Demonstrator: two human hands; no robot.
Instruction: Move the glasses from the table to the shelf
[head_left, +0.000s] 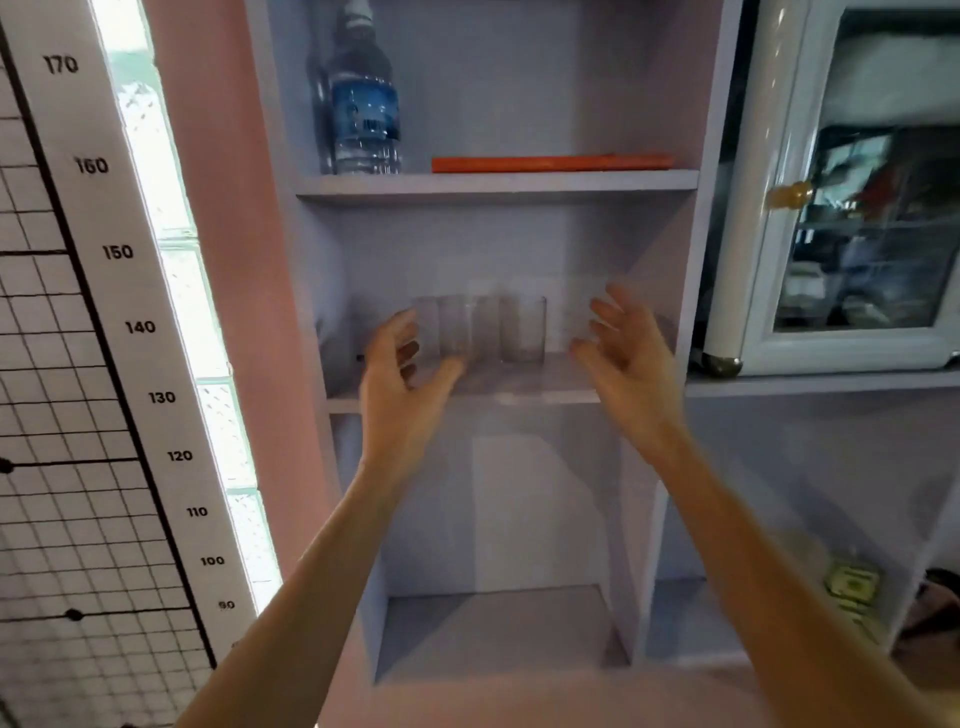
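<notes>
One head-worn wide-angle view, facing straight into a lilac shelf unit (498, 184) from close range, angled slightly downward, both forearms reaching in from the bottom edge, height chart (119, 322) along the left edge, glass-door cabinet (852, 208) at the right edge, frame motion-blurred.

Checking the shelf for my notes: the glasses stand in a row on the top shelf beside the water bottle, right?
Not quite. The head view shows the glasses in a row on the middle shelf, one level below the water bottle.
</notes>
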